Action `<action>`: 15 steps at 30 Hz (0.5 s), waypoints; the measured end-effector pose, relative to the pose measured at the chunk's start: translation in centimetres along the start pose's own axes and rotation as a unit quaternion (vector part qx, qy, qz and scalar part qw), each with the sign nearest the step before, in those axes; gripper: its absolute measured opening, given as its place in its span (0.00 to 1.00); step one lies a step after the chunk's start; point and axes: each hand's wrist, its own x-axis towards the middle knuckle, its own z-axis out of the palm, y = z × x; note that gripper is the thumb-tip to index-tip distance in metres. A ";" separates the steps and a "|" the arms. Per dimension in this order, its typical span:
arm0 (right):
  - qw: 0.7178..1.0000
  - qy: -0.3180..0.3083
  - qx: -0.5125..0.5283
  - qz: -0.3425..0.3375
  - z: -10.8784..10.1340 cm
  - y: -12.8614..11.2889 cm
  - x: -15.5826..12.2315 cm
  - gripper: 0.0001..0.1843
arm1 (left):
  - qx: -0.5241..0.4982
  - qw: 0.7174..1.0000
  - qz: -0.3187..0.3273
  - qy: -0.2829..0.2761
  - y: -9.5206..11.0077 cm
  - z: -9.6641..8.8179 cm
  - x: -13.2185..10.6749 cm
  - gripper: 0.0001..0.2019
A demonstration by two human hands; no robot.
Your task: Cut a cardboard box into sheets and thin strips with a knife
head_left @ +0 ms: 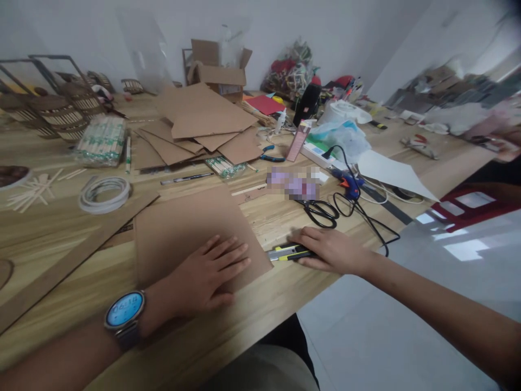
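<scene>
My left hand (pixel 207 274) lies flat with fingers spread on a brown cardboard sheet (pixel 183 231) near the wooden table's front edge. A watch sits on that wrist. My right hand (pixel 331 251) rests to the right of the sheet, fingers closed over a yellow and black utility knife (pixel 285 252) lying on the table. Black scissors (pixel 321 210) lie just beyond the right hand.
A long cardboard strip (pixel 69 260) lies left of the sheet. Further back are a white tape roll (pixel 103 193), stacked cardboard pieces (pixel 195 122), a stick bundle (pixel 101 140), an open box (pixel 220 73), a blue glue gun (pixel 350 184) with black cable, and white paper (pixel 391 172). The table edge (pixel 285 309) runs diagonally right.
</scene>
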 end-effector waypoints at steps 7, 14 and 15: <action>0.998 0.037 0.038 0.041 0.7 -0.1 -0.2 0.27 | 0.012 0.998 -0.057 -0.038 -0.4 -0.8 0.9 0.30; 0.995 0.092 0.021 0.025 1.8 0.0 0.6 0.29 | 0.012 0.998 -0.054 -0.029 -0.9 -0.7 1.3 0.27; 0.995 0.095 0.017 0.026 1.9 -0.1 0.5 0.29 | 0.009 0.998 -0.054 -0.027 -0.9 -0.7 1.3 0.26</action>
